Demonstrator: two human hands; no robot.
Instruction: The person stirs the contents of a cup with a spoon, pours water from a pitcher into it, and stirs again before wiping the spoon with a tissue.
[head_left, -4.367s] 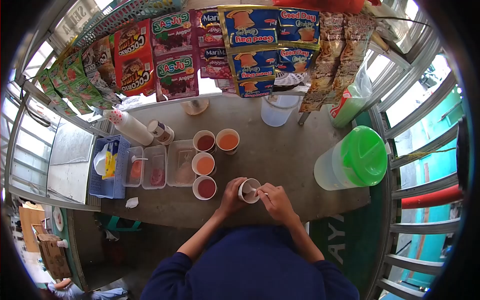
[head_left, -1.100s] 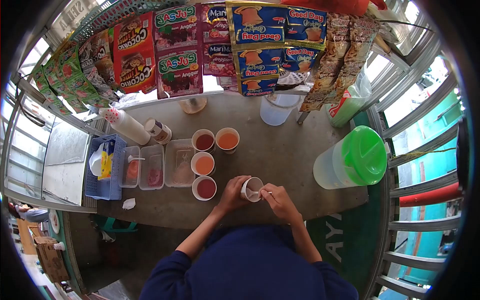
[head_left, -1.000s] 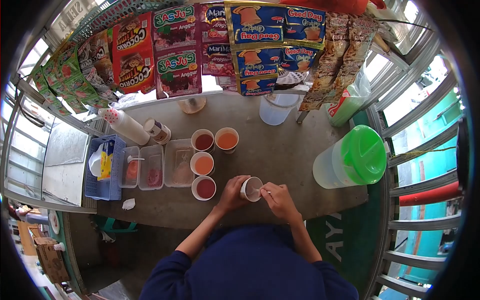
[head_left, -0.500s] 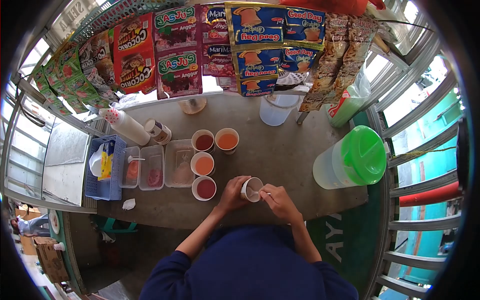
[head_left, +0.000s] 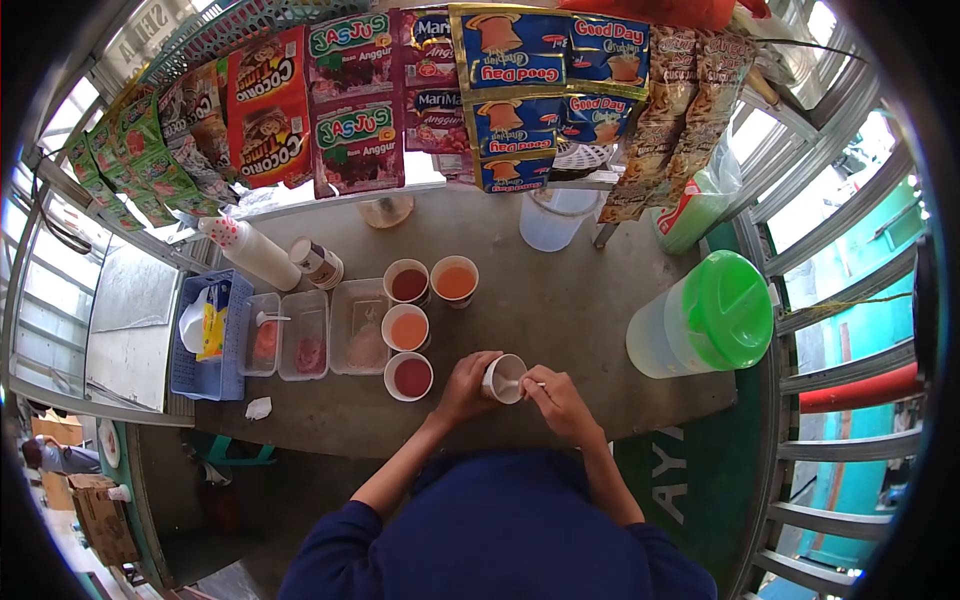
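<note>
My left hand [head_left: 466,390] is wrapped around the side of a paper cup [head_left: 491,384], tilted a little toward me. A white plastic spoon [head_left: 510,388] reaches into that cup, and my right hand [head_left: 561,404] pinches its handle. Whatever lies at the bottom of the cup is pale and hard to make out. Left of my hands stand several filled paper cups: a dark red drink [head_left: 409,284] and an orange drink [head_left: 456,280] at the back, another orange drink [head_left: 408,329] in the middle, and a red drink [head_left: 412,378] nearest me.
Clear plastic tubs [head_left: 303,350] with pinkish powder stand at left, beside a blue basket [head_left: 207,375]. Stacked cups [head_left: 318,264] lean behind them. A green-lidded water jug [head_left: 700,315] stands at right, a clear bucket [head_left: 553,222] at the back. Drink sachets [head_left: 357,105] hang overhead.
My right hand and the spoon have shifted very slightly inside the cup. My left hand holds the cup in the same place.
</note>
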